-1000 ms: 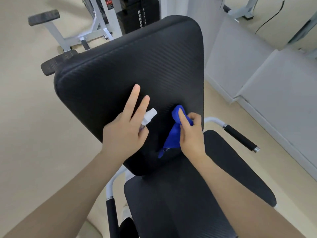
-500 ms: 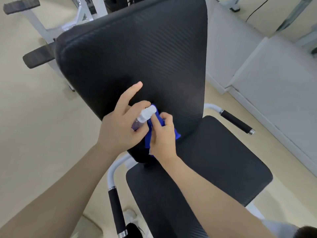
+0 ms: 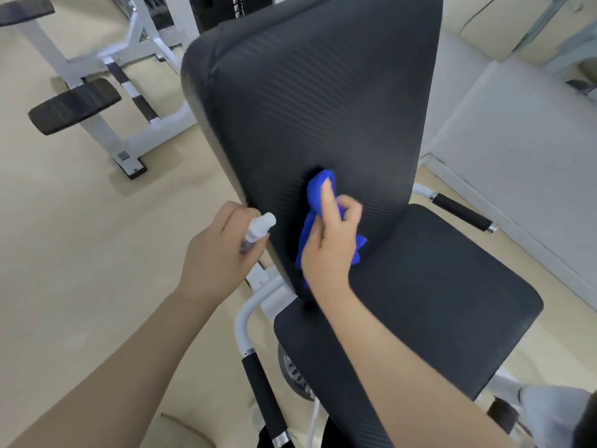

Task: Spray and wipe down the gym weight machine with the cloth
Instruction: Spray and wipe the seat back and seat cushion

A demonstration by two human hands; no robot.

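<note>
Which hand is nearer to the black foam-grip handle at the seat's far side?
Right. The right hand, pressing the blue cloth to the backrest, is nearer the black foam-grip handle; the left hand, holding the small spray bottle, sits farther left.

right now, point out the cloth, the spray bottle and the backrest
cloth point(image 3: 318, 189), head view, top fold above the fingers
spray bottle point(image 3: 262, 223), head view, white nozzle
backrest point(image 3: 323, 92), head view, middle of pad

The cloth point(image 3: 315, 202) is bright blue. The backrest point(image 3: 323, 101) and seat point(image 3: 436, 302) are black with fine diagonal ribbing. The bottle point(image 3: 256, 232) has a white top and a clear, purplish body. The frame point(image 3: 151, 130) is white, the grips point(image 3: 462, 212) black, and the floor point(image 3: 80, 237) beige.
</note>
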